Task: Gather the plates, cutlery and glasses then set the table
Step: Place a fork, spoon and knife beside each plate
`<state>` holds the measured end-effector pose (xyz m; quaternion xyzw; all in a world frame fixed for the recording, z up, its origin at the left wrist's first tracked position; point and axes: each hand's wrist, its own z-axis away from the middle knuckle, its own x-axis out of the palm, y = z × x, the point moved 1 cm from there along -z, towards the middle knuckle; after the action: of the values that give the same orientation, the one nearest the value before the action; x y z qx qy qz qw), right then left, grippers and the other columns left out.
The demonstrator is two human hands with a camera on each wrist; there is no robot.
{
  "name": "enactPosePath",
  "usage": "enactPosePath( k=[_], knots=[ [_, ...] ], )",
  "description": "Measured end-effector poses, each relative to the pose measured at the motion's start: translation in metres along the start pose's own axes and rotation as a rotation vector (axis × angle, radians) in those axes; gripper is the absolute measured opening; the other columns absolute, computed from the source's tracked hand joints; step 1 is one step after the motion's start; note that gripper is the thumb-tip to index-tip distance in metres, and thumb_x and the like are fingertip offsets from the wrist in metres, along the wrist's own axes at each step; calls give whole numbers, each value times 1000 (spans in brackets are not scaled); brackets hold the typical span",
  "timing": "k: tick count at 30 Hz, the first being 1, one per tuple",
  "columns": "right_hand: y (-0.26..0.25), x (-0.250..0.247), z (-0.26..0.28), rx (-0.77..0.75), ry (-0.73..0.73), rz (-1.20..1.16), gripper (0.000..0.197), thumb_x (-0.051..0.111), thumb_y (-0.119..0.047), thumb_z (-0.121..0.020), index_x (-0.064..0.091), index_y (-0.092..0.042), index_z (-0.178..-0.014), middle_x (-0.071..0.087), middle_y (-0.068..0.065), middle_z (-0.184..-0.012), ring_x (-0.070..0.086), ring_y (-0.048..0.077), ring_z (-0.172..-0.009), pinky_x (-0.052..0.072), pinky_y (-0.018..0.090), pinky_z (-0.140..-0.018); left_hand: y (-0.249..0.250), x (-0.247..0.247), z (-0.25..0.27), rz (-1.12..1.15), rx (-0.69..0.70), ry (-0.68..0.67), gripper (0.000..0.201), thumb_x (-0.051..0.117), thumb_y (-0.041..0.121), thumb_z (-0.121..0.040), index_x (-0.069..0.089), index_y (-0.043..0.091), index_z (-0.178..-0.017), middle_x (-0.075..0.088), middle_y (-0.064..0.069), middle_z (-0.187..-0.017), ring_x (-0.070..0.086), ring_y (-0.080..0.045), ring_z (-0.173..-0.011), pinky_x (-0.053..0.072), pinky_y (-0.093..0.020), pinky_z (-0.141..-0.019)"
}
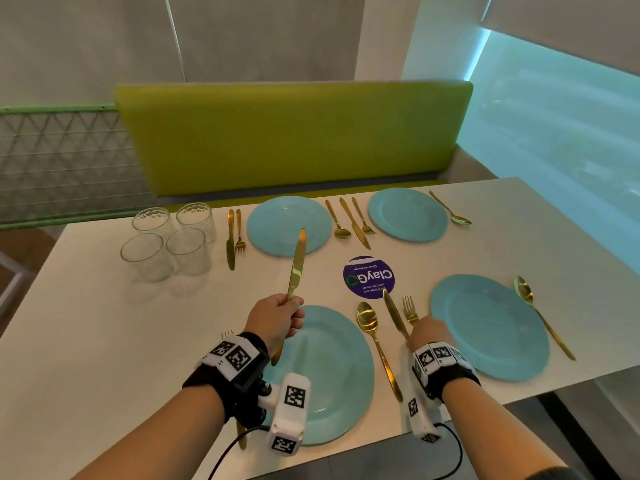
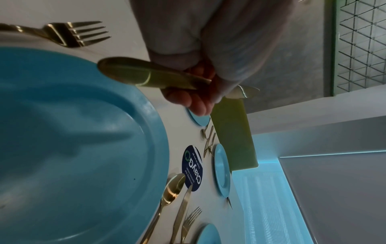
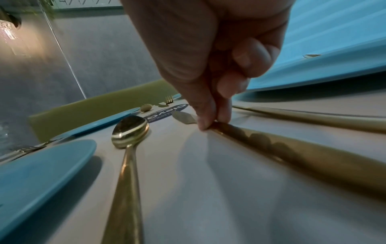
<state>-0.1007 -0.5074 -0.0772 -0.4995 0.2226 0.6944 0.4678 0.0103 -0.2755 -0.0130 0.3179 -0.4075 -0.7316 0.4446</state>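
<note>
My left hand (image 1: 289,311) grips a gold knife (image 1: 297,268) by its handle and holds it raised, blade pointing away, over the near left blue plate (image 1: 332,375). The left wrist view shows my fingers (image 2: 196,97) curled round that knife (image 2: 150,76) above the plate (image 2: 73,140). My right hand (image 1: 415,330) reaches down between the two near plates and pinches a second gold knife (image 1: 394,313) lying on the table. In the right wrist view its fingertips (image 3: 205,122) squeeze this knife (image 3: 292,151) near the blade.
Beside the pinched knife lie a spoon (image 1: 372,330) and a fork (image 1: 410,310). Near right plate (image 1: 488,327) has a spoon (image 1: 540,313) on its right. Two far plates (image 1: 289,225) have cutlery beside them. Several glasses (image 1: 166,240) cluster far left. A purple sticker (image 1: 369,277) marks the middle.
</note>
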Motion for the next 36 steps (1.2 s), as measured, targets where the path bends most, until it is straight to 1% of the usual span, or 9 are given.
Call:
enactPosePath(
  k=[6, 12, 17, 21, 25, 29, 31, 33, 36],
  knots=[
    [-16, -14, 13, -52, 34, -33, 24, 53, -22, -93, 67, -4, -99, 64, 9, -88, 58, 23, -78, 51, 30, -76, 0, -15, 3, 57, -17, -18, 18, 40, 11, -97, 56, 3, -100, 54, -6, -71, 51, -15, -59, 46, -20, -52],
    [-101, -33, 82, -478, 43, -187, 23, 60, -32, -88, 74, -17, -98, 72, -1, -102, 64, 16, -96, 42, 21, -80, 0, -44, 15, 147, -57, -65, 17, 40, 10, -96, 55, 3, -93, 54, -9, -76, 53, -18, -62, 51, -22, -53],
    [-172, 9, 151, -657, -117, -345, 24, 69, -34, -81, 76, -17, -96, 74, 1, -94, 59, 6, -71, 54, 27, -79, -9, -87, 27, 120, -72, -138, 22, 42, 9, -95, 61, 6, -85, 55, -9, -75, 52, -17, -66, 51, -29, -65],
    [-202, 50, 184, -622, -106, -377, 18, 64, -26, -82, 77, -15, -89, 74, 4, -83, 56, 8, -60, 54, 27, -75, -27, -124, 36, 60, -103, -187, 23, 45, 15, -95, 62, 9, -81, 52, -6, -74, 49, -14, -68, 49, -32, -69],
    [-218, 90, 207, -565, -158, -410, 19, 65, -25, -81, 76, -11, -86, 75, 10, -87, 62, 19, -69, 57, 38, -77, -48, -156, 48, -13, -178, -275, 32, 33, 35, -100, 60, 22, -88, 57, -1, -102, 50, -14, -98, 38, -37, -89],
    [-222, 118, 217, -478, -215, -404, 19, 62, -20, -85, 75, -8, -89, 74, 13, -90, 58, 17, -61, 56, 34, -70, -68, -185, 47, -126, -241, -279, 50, 35, 44, -98, 42, 14, -137, 39, -7, -146, 32, -21, -137, 27, -42, -110],
    [-220, 128, 216, -424, -243, -308, 16, 61, -18, -84, 74, -10, -82, 72, 12, -87, 57, 17, -61, 55, 32, -72, -76, -199, 41, -223, -215, -240, 55, 41, 42, -96, 35, 10, -141, 38, -8, -145, 35, -24, -134, 30, -40, -108],
    [-219, 137, 213, -375, -254, -169, 17, 56, -15, -85, 72, -9, -80, 70, 9, -90, 60, 20, -74, 56, 33, -82, -79, -215, 35, -233, -192, -192, 43, 46, 37, -95, 46, 10, -129, 50, -9, -125, 48, -24, -115, 40, -36, -96],
    [-221, 147, 206, -340, -227, -8, 29, 48, -15, -91, 71, -5, -106, 68, 10, -113, 64, 25, -103, 51, 31, -94, -80, -237, 32, -176, -195, -145, 15, 47, 26, -96, 50, 11, -97, 49, -5, -92, 49, -22, -84, 43, -29, -71]
  ],
)
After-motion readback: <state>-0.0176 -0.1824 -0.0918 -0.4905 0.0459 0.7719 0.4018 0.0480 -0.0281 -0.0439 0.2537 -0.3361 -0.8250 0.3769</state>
